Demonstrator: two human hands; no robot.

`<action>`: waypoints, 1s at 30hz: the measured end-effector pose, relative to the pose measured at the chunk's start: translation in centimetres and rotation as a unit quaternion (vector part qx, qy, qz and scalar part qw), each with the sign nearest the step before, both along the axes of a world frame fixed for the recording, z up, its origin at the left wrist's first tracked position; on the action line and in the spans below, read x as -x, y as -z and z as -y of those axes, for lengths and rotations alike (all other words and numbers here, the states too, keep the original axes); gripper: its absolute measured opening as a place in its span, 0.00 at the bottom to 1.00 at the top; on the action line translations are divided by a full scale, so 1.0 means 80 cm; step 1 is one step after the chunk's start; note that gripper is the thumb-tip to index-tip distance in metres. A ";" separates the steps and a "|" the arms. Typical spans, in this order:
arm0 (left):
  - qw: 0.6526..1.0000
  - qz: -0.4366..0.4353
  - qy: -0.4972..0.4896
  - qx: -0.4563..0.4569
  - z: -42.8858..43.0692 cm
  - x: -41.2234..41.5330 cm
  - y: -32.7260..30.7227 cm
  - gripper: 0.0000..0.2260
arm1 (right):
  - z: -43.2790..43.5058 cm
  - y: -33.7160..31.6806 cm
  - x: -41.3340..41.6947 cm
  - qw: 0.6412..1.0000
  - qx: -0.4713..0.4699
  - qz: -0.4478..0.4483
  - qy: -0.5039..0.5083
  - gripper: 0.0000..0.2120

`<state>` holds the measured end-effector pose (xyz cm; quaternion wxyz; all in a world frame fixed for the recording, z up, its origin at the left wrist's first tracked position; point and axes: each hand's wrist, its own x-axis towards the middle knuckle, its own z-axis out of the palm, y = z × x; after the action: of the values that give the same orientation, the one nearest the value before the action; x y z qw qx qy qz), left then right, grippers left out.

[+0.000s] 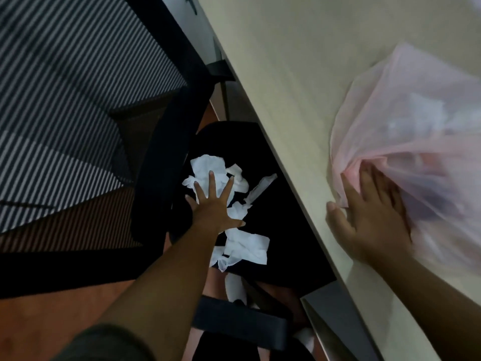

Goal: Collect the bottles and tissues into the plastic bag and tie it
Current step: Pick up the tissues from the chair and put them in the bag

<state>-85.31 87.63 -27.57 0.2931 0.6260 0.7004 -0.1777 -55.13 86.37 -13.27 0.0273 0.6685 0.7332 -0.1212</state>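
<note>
Pink film of the bag lies slumped on the table at the right, near its edge. Pale crumpled shapes show through it, so we judge some tissues are already inside. They are too blurred to name, and we cannot make out any bottles, inside or outside the bag. The bag's mouth is not tied.

Our right hand lies on the bag's bunched edge with fingers straight and thumb spread, pressing it to the table rather than clutching it. Our left hand reaches down to the left of the table with fingers splayed flat over the tissues; it holds nothing yet.

Several white tissues are scattered on the black seat, some far of the hand, some just right of it and more near us. We judge the task about midway: these tissues must be gathered, carried up to the bag, and then the bag tied.

An armrest runs just left of the hand, and a striped mesh backrest fills the far left. The table edge overhangs the seat's right side, so the gap for lifting is narrow. A white sock shows below the seat.
</note>
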 end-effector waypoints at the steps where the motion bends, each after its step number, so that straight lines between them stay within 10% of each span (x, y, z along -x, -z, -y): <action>1: 1.000 -0.005 -0.007 0.008 -0.008 0.002 0.008 0.56 | -0.001 0.000 0.000 1.000 0.002 0.002 0.002 0.30; 10: 0.994 0.043 -0.035 0.089 -0.057 0.002 0.062 0.60 | -0.003 0.007 -0.004 1.000 0.011 0.004 0.016 0.31; 18: 0.988 0.131 -0.001 -0.081 -0.051 -0.010 0.087 0.22 | -0.004 0.005 -0.001 0.999 0.012 -0.012 0.028 0.31; 25: 0.995 0.018 0.051 -0.082 -0.043 -0.039 0.084 0.49 | -0.004 0.004 0.001 0.999 -0.005 -0.014 0.035 0.31; 30: 0.993 0.018 0.039 -0.113 -0.039 -0.040 0.086 0.26 | -0.003 0.006 0.001 0.999 -0.012 -0.009 0.038 0.31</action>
<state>-82.11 90.77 -34.46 0.2254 0.6847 0.6862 -0.0974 -55.18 86.64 -13.71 0.0075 0.6953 0.7087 -0.1192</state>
